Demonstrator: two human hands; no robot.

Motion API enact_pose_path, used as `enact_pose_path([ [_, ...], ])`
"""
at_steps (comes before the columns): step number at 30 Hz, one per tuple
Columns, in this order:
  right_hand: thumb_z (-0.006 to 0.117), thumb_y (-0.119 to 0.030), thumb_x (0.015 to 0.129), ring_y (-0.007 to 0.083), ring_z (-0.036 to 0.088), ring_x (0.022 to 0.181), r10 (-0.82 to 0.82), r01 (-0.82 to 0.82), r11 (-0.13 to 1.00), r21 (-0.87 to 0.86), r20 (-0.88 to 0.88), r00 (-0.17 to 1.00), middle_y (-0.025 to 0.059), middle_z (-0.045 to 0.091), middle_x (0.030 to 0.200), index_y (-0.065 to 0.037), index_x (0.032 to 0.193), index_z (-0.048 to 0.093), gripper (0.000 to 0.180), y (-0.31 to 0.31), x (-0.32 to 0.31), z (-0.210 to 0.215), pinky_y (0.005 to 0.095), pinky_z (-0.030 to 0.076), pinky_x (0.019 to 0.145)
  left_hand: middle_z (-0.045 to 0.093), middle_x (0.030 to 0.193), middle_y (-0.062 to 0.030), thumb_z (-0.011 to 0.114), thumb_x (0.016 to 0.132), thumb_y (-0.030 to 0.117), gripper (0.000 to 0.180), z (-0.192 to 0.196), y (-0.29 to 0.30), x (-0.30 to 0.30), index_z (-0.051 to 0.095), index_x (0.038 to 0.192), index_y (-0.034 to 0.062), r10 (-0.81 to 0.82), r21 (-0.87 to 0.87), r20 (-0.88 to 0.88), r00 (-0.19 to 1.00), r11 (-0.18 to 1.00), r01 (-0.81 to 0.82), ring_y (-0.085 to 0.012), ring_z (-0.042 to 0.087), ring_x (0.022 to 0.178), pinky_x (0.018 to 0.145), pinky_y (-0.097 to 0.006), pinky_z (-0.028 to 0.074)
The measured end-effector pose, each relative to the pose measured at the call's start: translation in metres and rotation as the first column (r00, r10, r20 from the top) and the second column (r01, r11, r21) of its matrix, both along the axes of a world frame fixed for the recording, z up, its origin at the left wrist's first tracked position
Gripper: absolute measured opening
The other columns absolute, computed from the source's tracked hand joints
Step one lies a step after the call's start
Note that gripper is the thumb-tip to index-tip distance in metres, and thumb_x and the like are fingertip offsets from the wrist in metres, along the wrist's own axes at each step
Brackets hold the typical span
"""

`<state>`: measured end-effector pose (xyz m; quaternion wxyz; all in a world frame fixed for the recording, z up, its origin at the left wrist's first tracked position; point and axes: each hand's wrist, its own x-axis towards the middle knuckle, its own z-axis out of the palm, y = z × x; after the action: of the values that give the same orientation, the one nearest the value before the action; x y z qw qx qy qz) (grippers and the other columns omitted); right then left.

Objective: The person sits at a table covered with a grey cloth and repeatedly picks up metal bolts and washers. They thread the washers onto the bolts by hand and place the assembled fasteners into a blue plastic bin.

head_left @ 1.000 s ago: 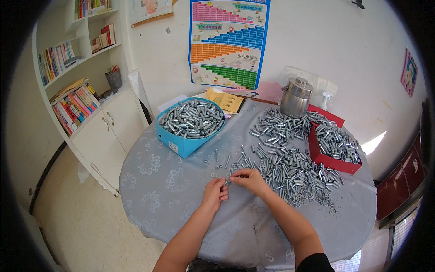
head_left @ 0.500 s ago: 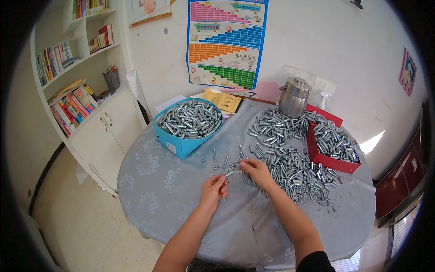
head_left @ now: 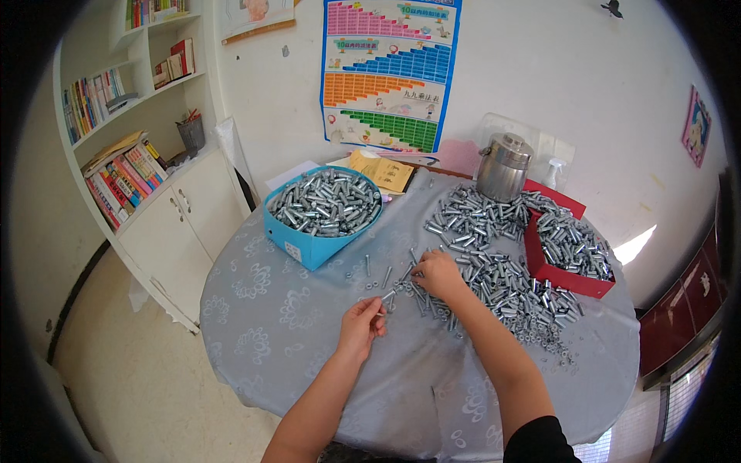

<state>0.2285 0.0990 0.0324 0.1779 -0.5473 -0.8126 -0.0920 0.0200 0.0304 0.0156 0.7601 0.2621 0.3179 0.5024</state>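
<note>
My left hand [head_left: 362, 322] pinches a silvery metal bolt [head_left: 388, 295] between thumb and forefinger, with the bolt pointing up and to the right. To its right, my right hand [head_left: 437, 273] is at the left edge of a pile of loose bolts and metal sleeves [head_left: 494, 285]. Its fingers point down and are bent together; what lies between the fingertips is hidden. Several single bolts [head_left: 367, 266] and small nuts [head_left: 369, 285] lie on the grey tablecloth [head_left: 309, 339] just beyond my left hand.
A blue container [head_left: 309, 251] heaped with bolts stands at the back left. On the right is a red box [head_left: 575, 282] full of metal sleeves. A steel pot [head_left: 503, 168] stands behind the pile. Small nuts and washers [head_left: 540, 336] spread along the pile's near side.
My right hand has left the bolt in my left hand and moved slightly away and to the right, to the pile's edge. My left hand stays almost in place with the bolt.
</note>
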Motion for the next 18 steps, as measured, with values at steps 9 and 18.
enact_pose_path([
  [9,0.063,-0.015,0.060,0.0229,0.053,0.077,0.115,-0.124,0.991,0.042,0.162,0.980,0.0046,0.056,0.073,-0.011,0.063,0.065,0.005,0.010,0.001,0.003,0.0353,0.042,0.067,0.053,0.075,-0.0044,0.056,0.084,0.013,0.011,0.001,0.000,0.000,0.052,0.089,0.0043,-0.004,-0.021,-0.011,1.000,1.000,0.004,-0.0099,0.043,0.055,0.046,-0.024,0.035],
  [18,0.065,-0.015,0.061,0.0261,0.053,0.078,0.153,-0.154,0.987,-0.042,-0.046,0.987,0.0046,0.058,0.075,-0.013,0.069,0.062,0.009,0.004,0.010,-0.001,0.0366,0.043,0.070,0.053,0.074,-0.0035,0.057,0.084,0.014,0.012,-0.004,0.002,-0.001,0.053,0.090,0.0043,-0.019,-0.024,-0.017,1.000,1.000,0.019,-0.0094,0.043,0.055,0.046,-0.024,0.035],
])
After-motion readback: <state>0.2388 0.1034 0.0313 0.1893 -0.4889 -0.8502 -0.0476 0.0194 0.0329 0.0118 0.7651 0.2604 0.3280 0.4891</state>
